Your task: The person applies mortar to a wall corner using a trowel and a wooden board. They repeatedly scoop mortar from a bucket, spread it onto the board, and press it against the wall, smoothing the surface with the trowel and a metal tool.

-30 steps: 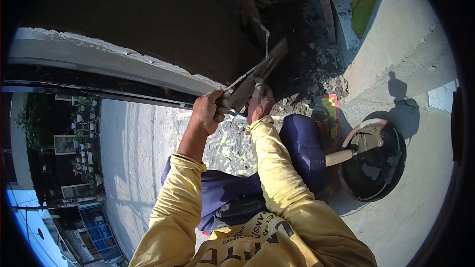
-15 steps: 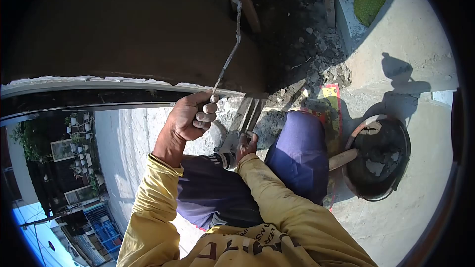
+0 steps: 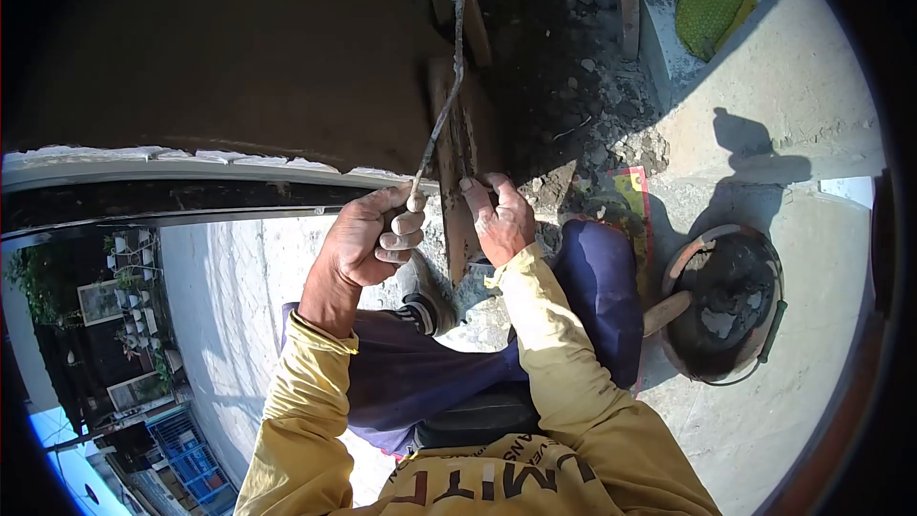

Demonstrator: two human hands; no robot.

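Note:
My left hand (image 3: 368,239) grips the handle of a trowel (image 3: 442,105), whose thin blade edge points up along the dark wall face (image 3: 239,57). My right hand (image 3: 499,220) holds a wooden float board (image 3: 451,162) upright against the wall's corner, just right of the trowel. Both arms are in yellow sleeves. My bent knees in dark blue trousers (image 3: 592,287) lie below the hands.
A round pan of wet mortar (image 3: 726,301) with a wooden handle (image 3: 669,311) sticking out sits on the concrete at the right. Rubble and loose earth (image 3: 592,86) lie beyond the wall corner. A green cloth (image 3: 712,0) lies far right. A street with buildings shows far below at left.
My right hand has lifted the wooden board from near my knee up against the wall corner. The trowel, laid flat on the board a second ago, now stands on edge.

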